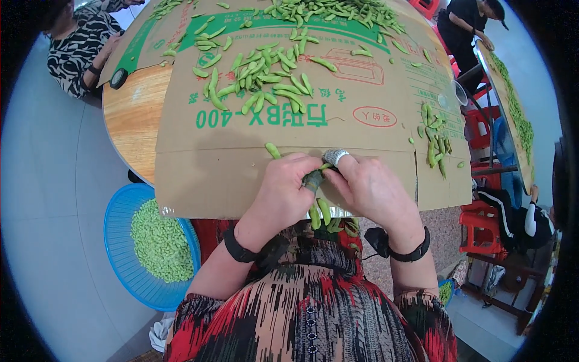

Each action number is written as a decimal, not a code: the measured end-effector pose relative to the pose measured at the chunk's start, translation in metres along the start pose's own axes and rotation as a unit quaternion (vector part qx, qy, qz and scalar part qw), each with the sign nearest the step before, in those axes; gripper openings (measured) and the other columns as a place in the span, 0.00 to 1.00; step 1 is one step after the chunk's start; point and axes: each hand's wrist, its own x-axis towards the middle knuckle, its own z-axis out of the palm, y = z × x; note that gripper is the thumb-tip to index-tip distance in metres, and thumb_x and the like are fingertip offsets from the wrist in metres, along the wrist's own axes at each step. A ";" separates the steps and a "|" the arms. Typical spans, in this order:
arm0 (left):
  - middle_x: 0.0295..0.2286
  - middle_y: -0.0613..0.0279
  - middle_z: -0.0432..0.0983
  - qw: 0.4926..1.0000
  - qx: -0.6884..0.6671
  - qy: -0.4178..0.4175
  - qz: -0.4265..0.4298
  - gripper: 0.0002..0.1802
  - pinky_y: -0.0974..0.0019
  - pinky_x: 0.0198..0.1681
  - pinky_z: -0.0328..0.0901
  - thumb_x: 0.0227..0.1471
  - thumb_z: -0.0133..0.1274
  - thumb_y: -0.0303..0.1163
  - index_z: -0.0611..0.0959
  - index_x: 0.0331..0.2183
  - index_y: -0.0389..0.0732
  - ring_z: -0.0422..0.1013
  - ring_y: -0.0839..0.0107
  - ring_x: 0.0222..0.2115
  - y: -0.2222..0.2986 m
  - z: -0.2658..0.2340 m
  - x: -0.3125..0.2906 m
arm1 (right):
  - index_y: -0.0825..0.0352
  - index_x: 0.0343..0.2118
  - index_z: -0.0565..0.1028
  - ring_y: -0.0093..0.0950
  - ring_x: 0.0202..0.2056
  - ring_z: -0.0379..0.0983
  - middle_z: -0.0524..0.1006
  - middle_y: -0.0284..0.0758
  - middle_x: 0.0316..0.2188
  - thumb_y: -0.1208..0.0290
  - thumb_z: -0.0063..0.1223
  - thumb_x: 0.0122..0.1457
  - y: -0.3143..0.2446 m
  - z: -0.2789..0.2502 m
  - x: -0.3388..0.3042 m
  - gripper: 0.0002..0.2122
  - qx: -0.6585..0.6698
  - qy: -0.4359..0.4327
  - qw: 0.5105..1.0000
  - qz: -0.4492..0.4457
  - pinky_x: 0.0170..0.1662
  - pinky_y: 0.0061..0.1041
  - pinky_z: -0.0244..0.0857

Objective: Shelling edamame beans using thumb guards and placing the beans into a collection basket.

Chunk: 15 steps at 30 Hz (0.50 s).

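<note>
Near the close edge of a flattened cardboard sheet (205, 175), my two hands meet with fingers pinched together. My left hand (288, 184) wears a dark covering on its thumb. A silvery wrap covers a digit of my right hand (374, 184). Between the fingertips shows part of a green soybean pod (326, 166), gripped from both sides. Another pod (272, 151) pokes out just beyond my left knuckles; whether that hand holds it, I cannot tell. Below my hands, several pods (324, 211) hang or lie at the table edge by my lap.
A loose pile of pods (265, 69) spreads over the cardboard, with a bigger heap (338, 13) behind. Darker pods (437, 142) lie at right. A blue basket (120, 211) of shelled beans (160, 241) stands lower left. Other people work around this table and another one at right, near red stools (482, 232).
</note>
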 end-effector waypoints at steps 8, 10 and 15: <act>0.26 0.62 0.74 0.988 -0.099 0.073 -0.098 0.10 0.70 0.31 0.64 0.45 0.52 0.21 0.77 0.35 0.35 0.68 0.76 0.27 -0.005 0.001 -0.003 | 0.70 0.24 0.68 0.46 0.19 0.69 0.70 0.46 0.14 0.68 0.50 0.54 0.006 0.009 0.000 0.10 0.084 0.103 0.990 0.036 0.22 0.39 0.62; 0.26 0.61 0.74 0.995 -0.010 0.096 0.005 0.11 0.70 0.30 0.63 0.45 0.52 0.21 0.77 0.35 0.36 0.68 0.75 0.27 -0.007 -0.001 -0.003 | 0.71 0.24 0.68 0.46 0.19 0.69 0.69 0.47 0.14 0.69 0.50 0.53 0.002 0.007 -0.001 0.09 0.106 0.087 0.990 0.041 0.22 0.38 0.62; 0.27 0.61 0.74 0.993 0.060 0.072 0.067 0.09 0.69 0.29 0.64 0.46 0.50 0.21 0.77 0.35 0.36 0.68 0.74 0.25 -0.009 0.000 -0.001 | 0.71 0.26 0.69 0.47 0.20 0.68 0.69 0.48 0.14 0.70 0.50 0.53 0.001 0.007 -0.004 0.08 0.167 0.050 0.984 0.045 0.22 0.38 0.61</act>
